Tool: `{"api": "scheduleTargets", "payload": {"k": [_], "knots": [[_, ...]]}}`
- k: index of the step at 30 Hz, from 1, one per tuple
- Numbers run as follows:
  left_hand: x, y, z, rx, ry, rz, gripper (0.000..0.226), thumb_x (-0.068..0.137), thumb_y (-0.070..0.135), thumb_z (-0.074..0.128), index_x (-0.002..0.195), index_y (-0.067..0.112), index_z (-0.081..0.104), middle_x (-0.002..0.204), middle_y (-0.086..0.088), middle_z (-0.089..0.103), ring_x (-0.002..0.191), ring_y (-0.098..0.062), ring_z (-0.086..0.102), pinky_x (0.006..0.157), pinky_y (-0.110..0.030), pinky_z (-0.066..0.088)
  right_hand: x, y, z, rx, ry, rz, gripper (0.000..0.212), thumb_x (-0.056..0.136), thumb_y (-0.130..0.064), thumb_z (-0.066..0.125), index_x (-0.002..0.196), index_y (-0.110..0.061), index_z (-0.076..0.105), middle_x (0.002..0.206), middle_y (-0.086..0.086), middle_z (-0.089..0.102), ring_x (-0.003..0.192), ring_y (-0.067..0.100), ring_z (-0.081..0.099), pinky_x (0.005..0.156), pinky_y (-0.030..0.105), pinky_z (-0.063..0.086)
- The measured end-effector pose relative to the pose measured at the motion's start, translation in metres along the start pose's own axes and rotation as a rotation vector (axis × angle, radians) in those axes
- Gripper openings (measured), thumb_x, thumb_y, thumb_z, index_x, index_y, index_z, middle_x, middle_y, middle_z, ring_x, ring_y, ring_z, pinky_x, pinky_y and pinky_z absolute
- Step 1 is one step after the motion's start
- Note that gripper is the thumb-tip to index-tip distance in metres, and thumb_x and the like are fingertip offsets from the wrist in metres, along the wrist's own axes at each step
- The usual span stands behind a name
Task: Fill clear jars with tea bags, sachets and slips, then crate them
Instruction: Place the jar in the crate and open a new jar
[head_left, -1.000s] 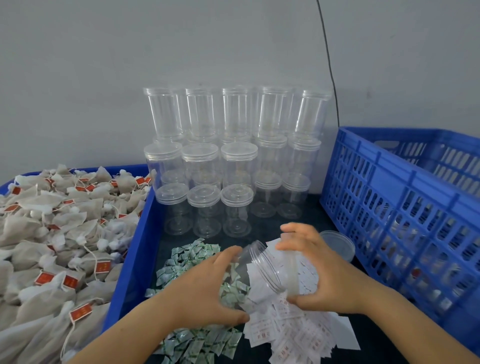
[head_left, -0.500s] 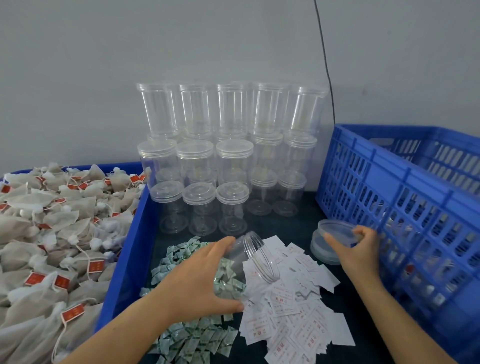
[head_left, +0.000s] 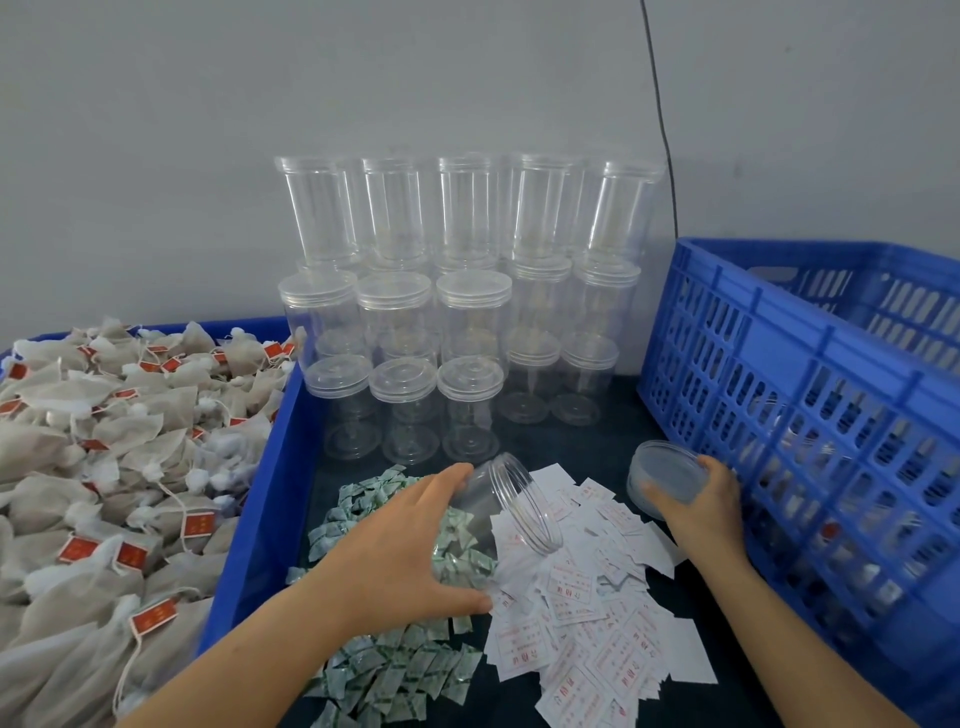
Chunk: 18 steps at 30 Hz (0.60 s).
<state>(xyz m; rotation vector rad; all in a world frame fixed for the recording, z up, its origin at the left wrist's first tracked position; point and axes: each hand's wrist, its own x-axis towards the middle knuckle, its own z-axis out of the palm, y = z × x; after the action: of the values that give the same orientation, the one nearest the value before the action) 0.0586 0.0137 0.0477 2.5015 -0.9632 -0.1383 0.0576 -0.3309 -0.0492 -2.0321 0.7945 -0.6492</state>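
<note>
While the open clear jar (head_left: 511, 512) is tilted on its side with its mouth turned toward the blue slatted crate (head_left: 810, 415), it is gripped by the left hand (head_left: 400, 545), whose fingers are curled over the top of its body and whose thumb is pressed under it. The jar is held just above the spot where the heap of green sachets (head_left: 395, 670) meets the spread of white printed slips (head_left: 597, 613), on the dark tabletop (head_left: 691, 582) beside the crate's near wall. No contents can be made out inside it. A clear lid (head_left: 662, 475) is held by the right hand (head_left: 701, 499) close against the crate's side, the fingers wrapped around its far edge and the thumb laid along its near edge; the lid is seen a little above the table, at the outer edge of the slips. Away from the crate, toward the wall, empty lidded jars (head_left: 457, 322) are stacked in three tiers. On the side of those stacks farthest from the crate, a blue tray (head_left: 260, 519) is heaped with tea bags (head_left: 104, 467) carrying red tags. Inside the crate, a few filled jars can be faintly made out through the slats, though their details cannot be told.
</note>
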Motion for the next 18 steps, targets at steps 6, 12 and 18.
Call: {"api": "scheduleTargets", "payload": {"k": [6,12,18], "knots": [[0.001,0.001,0.0,-0.012,0.018,-0.022,0.116,0.061,0.07,0.072,0.148,0.037,0.002,0.151,0.019,0.025,0.135,0.0,0.028,0.106,-0.018,0.023,-0.011,-0.013,-0.011,0.011,-0.05,0.025,0.088,0.077,-0.023,0.086,0.148,-0.01,0.036,0.15,0.016,0.033,0.134,0.034,0.039,0.109,0.049,0.037],[0.002,0.005,-0.002,-0.13,0.088,-0.058,0.112,0.055,0.071,0.075,0.142,0.039,0.011,0.143,0.019,0.035,0.12,0.007,0.033,0.1,-0.014,0.026,-0.048,-0.069,-0.03,0.245,-0.153,-0.188,0.077,0.084,-0.036,0.076,0.149,-0.027,0.035,0.149,-0.005,0.04,0.133,0.008,0.04,0.109,0.029,0.032],[0.004,0.005,-0.002,-0.388,0.171,-0.116,0.103,0.045,0.069,0.081,0.121,0.05,0.014,0.124,0.029,0.037,0.118,0.005,0.042,0.097,-0.012,0.033,-0.116,-0.125,-0.009,0.385,-0.706,-0.331,0.108,0.049,-0.085,0.072,0.14,-0.052,0.023,0.132,-0.033,0.043,0.124,-0.015,0.044,0.101,0.015,0.042]]}}
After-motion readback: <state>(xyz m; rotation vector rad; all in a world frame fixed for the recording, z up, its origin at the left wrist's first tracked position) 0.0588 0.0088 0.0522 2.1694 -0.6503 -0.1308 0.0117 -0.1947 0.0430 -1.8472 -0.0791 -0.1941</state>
